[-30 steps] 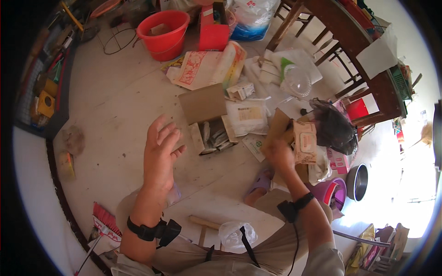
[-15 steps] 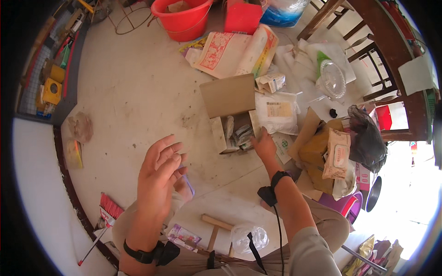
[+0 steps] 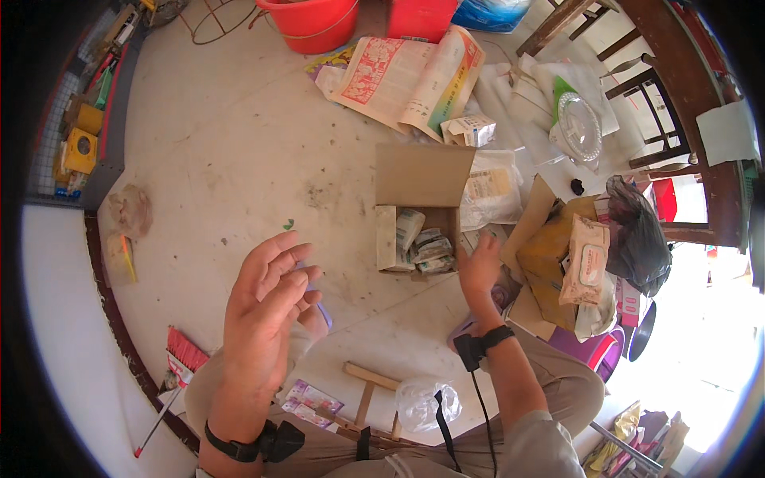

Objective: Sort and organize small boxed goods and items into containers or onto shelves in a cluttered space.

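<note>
An open cardboard box stands on the floor in front of me, its lid flap folded back on the far side. Inside lie several small printed packets. Just off the box's right wall is my right hand, fingers apart, with nothing visible in it. My left hand hovers over the floor to the left of the box, fingers loosely bent and apart, holding nothing. A white plastic packet lies against the lid flap's right side, partly covered by it. Beyond the flap sits a small white carton.
At right, a larger carton holds a wipes pack beside a black plastic bag. Printed paper sheets and a red bucket lie farther off. A small wooden stool is near my legs; a broom lies left.
The box has shifted right and turned straighter, its flap now overlapping the white packet. My right hand has come off the box's right wall. My left hand has hardly moved.
</note>
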`<action>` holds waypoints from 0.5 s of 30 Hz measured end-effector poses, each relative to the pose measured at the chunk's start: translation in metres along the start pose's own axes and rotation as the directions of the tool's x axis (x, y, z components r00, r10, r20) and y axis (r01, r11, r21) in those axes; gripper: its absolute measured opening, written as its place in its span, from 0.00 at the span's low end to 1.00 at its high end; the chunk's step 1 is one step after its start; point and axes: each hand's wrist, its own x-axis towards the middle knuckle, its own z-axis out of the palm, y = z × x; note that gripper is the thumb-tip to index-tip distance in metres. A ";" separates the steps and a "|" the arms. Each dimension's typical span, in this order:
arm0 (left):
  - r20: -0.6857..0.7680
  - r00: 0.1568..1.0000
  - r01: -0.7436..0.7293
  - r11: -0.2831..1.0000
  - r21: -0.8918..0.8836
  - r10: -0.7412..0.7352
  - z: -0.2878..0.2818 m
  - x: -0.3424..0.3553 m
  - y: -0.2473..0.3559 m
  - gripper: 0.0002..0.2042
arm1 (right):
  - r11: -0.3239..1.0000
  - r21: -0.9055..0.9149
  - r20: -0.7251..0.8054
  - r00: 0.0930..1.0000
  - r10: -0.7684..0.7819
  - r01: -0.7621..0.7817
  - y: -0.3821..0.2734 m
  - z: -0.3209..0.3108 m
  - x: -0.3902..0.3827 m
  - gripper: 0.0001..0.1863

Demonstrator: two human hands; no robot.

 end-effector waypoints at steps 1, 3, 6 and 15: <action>-0.002 1.000 -0.002 1.000 0.002 0.002 0.000 -0.002 0.001 0.23 | 0.995 0.037 0.085 0.992 -0.092 0.090 -0.015 -0.004 0.000 0.21; 0.015 1.000 0.006 1.000 -0.003 -0.006 0.003 -0.003 -0.001 0.23 | 0.977 0.130 0.268 0.943 -0.199 0.169 -0.034 0.009 0.000 0.23; -0.002 0.999 0.036 0.999 0.005 -0.036 0.004 -0.003 -0.003 0.23 | 0.983 0.178 0.418 0.900 -0.125 0.054 -0.059 0.048 0.000 0.23; 0.040 0.997 0.072 0.997 0.033 -0.073 -0.010 0.005 -0.006 0.20 | 0.990 0.066 0.476 0.876 0.081 -0.127 -0.035 0.125 0.015 0.26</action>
